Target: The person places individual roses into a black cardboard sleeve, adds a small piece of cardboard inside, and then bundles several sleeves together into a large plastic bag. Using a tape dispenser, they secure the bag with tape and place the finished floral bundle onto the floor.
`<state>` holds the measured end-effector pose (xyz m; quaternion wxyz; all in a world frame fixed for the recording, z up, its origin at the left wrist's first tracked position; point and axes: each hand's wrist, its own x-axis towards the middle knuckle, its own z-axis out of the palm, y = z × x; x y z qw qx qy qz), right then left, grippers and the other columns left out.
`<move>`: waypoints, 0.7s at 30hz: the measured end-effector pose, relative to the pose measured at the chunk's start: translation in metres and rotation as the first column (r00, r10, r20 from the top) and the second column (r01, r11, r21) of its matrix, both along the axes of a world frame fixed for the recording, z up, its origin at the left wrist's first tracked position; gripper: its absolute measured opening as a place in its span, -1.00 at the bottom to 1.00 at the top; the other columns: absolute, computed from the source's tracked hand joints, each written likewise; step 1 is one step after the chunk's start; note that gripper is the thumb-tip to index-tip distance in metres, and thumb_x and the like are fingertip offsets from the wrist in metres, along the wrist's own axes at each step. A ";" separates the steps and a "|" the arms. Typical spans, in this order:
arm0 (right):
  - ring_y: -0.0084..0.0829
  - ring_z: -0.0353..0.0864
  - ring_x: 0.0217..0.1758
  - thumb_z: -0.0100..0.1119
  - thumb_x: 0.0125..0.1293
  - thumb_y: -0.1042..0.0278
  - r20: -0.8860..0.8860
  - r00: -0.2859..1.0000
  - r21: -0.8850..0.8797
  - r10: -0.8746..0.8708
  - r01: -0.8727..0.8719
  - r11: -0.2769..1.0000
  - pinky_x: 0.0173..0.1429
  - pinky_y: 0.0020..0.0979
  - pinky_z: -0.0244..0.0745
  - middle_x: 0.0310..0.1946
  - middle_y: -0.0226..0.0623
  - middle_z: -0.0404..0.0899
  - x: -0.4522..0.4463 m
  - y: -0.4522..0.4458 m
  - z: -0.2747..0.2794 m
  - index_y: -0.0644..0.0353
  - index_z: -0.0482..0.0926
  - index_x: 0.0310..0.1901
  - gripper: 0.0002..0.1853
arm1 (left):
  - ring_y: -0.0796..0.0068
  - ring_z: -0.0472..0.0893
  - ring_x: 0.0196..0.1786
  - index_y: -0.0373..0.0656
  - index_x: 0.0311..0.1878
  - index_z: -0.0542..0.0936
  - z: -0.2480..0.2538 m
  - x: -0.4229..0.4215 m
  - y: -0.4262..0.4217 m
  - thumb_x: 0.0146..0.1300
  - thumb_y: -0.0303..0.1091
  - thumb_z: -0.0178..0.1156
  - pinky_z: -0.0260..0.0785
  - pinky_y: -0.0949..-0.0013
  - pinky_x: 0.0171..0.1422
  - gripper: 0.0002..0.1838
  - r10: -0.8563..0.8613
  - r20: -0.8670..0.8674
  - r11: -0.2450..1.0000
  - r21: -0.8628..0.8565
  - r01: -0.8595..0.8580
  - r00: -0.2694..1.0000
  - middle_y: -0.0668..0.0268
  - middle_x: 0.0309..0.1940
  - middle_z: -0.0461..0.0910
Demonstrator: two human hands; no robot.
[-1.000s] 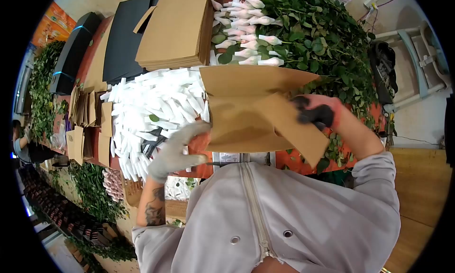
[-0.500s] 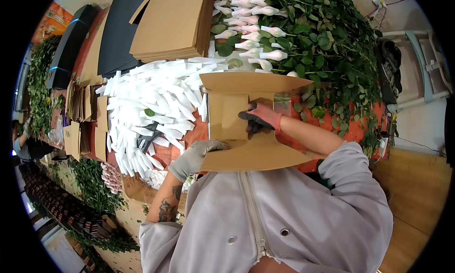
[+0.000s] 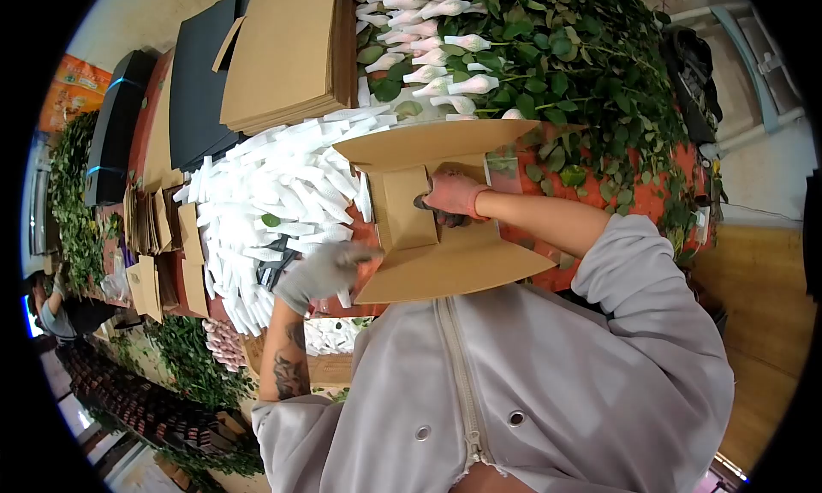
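Note:
A brown cardboard wrapper [image 3: 462, 266] lies unfolded in front of me, its far and near flaps spread outward. On its middle is a smaller cardboard piece [image 3: 407, 210]. My right hand [image 3: 455, 197], in a pink and black glove, is closed at the right edge of that piece; the fingertips are partly hidden. My left hand [image 3: 324, 274], in a grey glove, is off the wrapper to its left. Its fingers look stretched out toward the wrapper's edge, slightly blurred, and nothing shows in them. White mesh sleeves [image 3: 291, 185] lie in a heap beyond the left hand.
A stack of cardboard sheets [image 3: 282, 56] stands at the back, beside black sheets [image 3: 201, 82]. Roses in white sleeves [image 3: 449, 86] lie at the back right with leafy stems [image 3: 582, 82]. Folded cardboard pieces [image 3: 158, 219] stand at left. Another person [image 3: 64, 309] is at far left.
My left hand has come off the wrapper's near left corner and moved left and slightly up. My right hand stays at the small cardboard piece. The view has shifted a little.

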<state>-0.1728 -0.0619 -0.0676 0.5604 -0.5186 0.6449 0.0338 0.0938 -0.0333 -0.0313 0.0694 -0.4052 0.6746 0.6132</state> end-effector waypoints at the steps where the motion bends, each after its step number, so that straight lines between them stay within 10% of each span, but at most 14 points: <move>1: -0.40 0.55 -0.70 0.04 0.21 0.10 0.000 1.000 0.003 -0.007 0.007 1.000 -0.55 -0.38 0.51 -0.63 -0.26 0.58 0.001 0.001 -0.001 0.36 0.53 -0.37 -0.62 | 0.22 0.58 -0.05 -0.16 -0.06 0.59 -0.003 -0.005 -0.013 0.10 -0.40 0.12 0.40 0.29 0.04 -0.69 -0.007 0.000 1.000 0.003 0.007 1.000 0.18 -0.14 0.61; 3: -0.33 0.61 -0.56 0.06 0.21 0.02 -0.204 0.953 -0.101 0.224 -0.248 0.964 -0.42 -0.29 0.53 -0.55 -0.21 0.61 0.002 0.002 -0.003 0.31 0.54 -0.38 -0.59 | 0.26 0.62 -0.17 -0.20 -0.18 0.62 -0.015 -0.017 -0.032 0.09 -0.40 0.12 0.42 0.31 -0.02 -0.77 0.024 -0.154 0.805 -0.583 -0.111 0.988 0.17 -0.22 0.63; 7: -0.17 0.57 -0.05 0.02 0.18 -0.13 -0.453 0.803 -0.317 0.388 -0.551 0.771 0.04 -0.18 0.43 -0.24 -0.10 0.61 -0.015 0.010 -0.004 0.27 0.53 -0.16 -0.47 | 0.30 0.62 -0.30 -0.22 -0.16 0.59 -0.029 -0.023 -0.055 0.07 -0.38 0.14 0.44 0.30 -0.10 -0.75 0.214 0.169 0.809 -0.583 -0.077 0.962 0.16 -0.23 0.62; 14: -0.31 0.53 -0.16 0.04 0.12 -0.19 -0.507 0.777 -0.543 0.374 -0.625 0.561 0.05 -0.26 0.33 -0.32 -0.31 0.51 -0.043 0.032 -0.028 -0.07 0.44 -0.03 -0.52 | 0.39 0.61 -0.33 -0.19 0.04 0.49 -0.040 -0.040 -0.068 0.13 -0.38 0.16 0.44 0.32 -0.21 -0.63 0.470 -0.164 0.782 -0.379 -0.495 0.867 0.17 -0.17 0.56; 16: -0.26 0.46 0.01 0.05 0.09 -0.19 -0.481 0.728 -0.463 0.488 -0.684 0.564 0.12 -0.30 0.32 -0.04 -0.20 0.46 -0.043 0.027 -0.031 -0.04 0.42 0.07 -0.43 | 0.31 0.60 -0.34 -0.16 0.02 0.50 -0.059 -0.041 -0.075 0.13 -0.38 0.17 0.43 0.29 -0.16 -0.65 0.258 -0.460 0.688 -0.530 -0.496 0.849 0.20 -0.22 0.57; 19: -0.23 0.39 0.11 0.02 0.10 -0.19 -0.475 0.542 -0.570 0.693 -0.790 0.227 0.11 -0.38 0.31 0.20 -0.13 0.33 -0.040 0.015 -0.011 -0.12 0.38 0.17 -0.39 | 0.25 0.61 -0.28 -0.09 0.01 0.53 -0.033 -0.030 -0.068 0.14 -0.33 0.18 0.43 0.28 -0.10 -0.67 0.352 -0.031 0.692 -0.664 -0.282 0.936 0.24 -0.19 0.59; 21: -0.23 0.37 0.15 -0.02 0.14 -0.18 -0.487 0.486 -0.507 0.726 -0.834 0.219 0.15 -0.33 0.26 0.25 -0.14 0.29 -0.037 0.018 -0.029 -0.15 0.39 0.17 -0.43 | 0.23 0.60 -0.23 -0.04 -0.02 0.56 -0.018 -0.025 -0.057 0.13 -0.28 0.17 0.44 0.27 -0.11 -0.68 0.333 0.114 0.823 -0.519 -0.230 0.936 0.28 -0.19 0.61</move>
